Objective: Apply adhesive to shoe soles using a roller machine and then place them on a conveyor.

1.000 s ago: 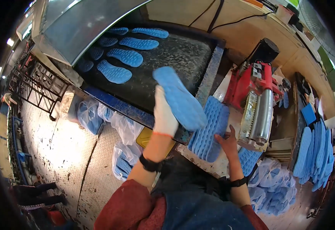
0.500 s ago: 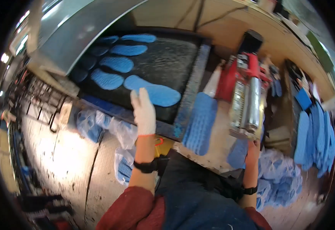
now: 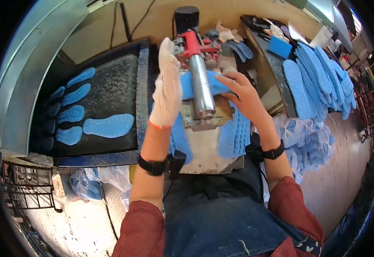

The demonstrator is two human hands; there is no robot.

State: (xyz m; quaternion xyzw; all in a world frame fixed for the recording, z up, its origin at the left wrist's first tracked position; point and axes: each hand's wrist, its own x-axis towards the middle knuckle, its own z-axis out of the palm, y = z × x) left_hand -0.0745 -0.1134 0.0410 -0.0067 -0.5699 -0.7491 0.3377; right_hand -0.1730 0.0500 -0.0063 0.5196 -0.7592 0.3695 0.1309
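My left hand (image 3: 167,83), in a white glove, is raised edge-on beside a metal roller (image 3: 202,85). Its fingers stretch straight up, with nothing visible in them. A blue insole (image 3: 219,85) lies across beneath the roller, its left end close to the glove. With bare fingers and thumb, my right hand (image 3: 243,96) grips the insole's right end. The roller belongs to a small machine with a red frame (image 3: 192,43). Stacked blue insoles (image 3: 235,135) stand at the machine's right front, and more insoles (image 3: 180,139) lie at its left front.
On the left, a dark tray-like bed (image 3: 110,81) carries several blue insoles, partly under a metal hood (image 3: 37,55). A board at right holds a pile of insoles (image 3: 319,77) and a blue block (image 3: 280,47). Plastic bags of blue pieces (image 3: 311,141) sit below it.
The view has swung right. My left hand has left the insole on the dark bed and come beside the roller. My right hand has risen from the machine's front to the insole under it.
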